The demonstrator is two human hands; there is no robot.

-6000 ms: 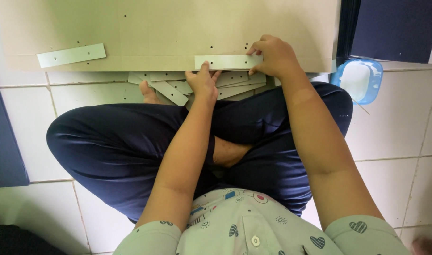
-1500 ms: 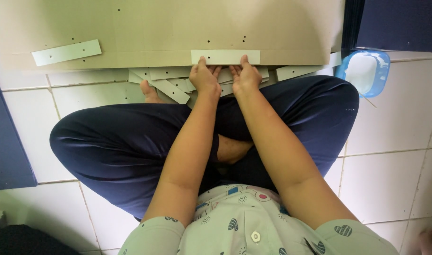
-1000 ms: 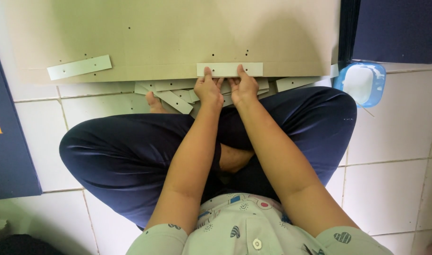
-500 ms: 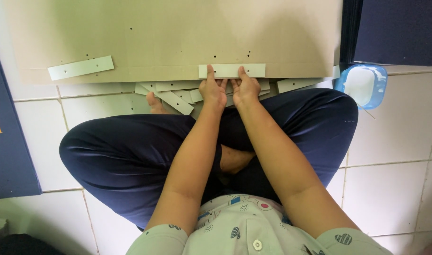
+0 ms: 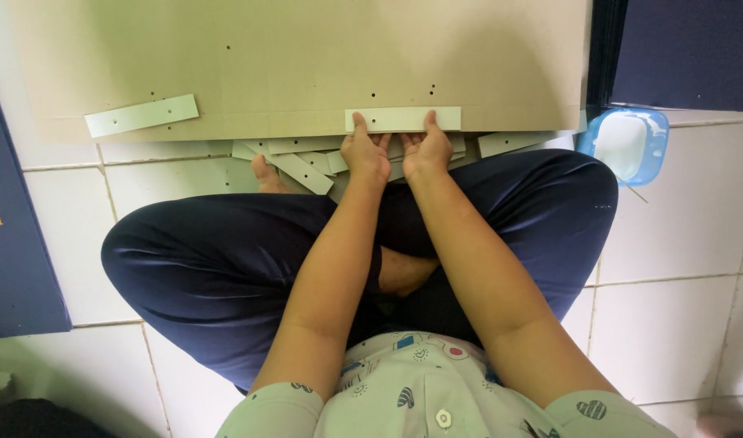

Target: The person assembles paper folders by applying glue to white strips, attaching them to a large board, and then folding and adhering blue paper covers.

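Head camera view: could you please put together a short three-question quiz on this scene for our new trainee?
1. True or false: both hands press on the same pale strip lying on the tan board.
2. Which thing sits on the tiled floor by the person's right knee?
A. a blue-rimmed tray
B. a red bucket
C. a green bottle
3. Fill in: a second pale strip lies near the board's ____ end, away from both hands.

Key
1. True: left hand and right hand each rest fingertips on it.
2. A
3. left
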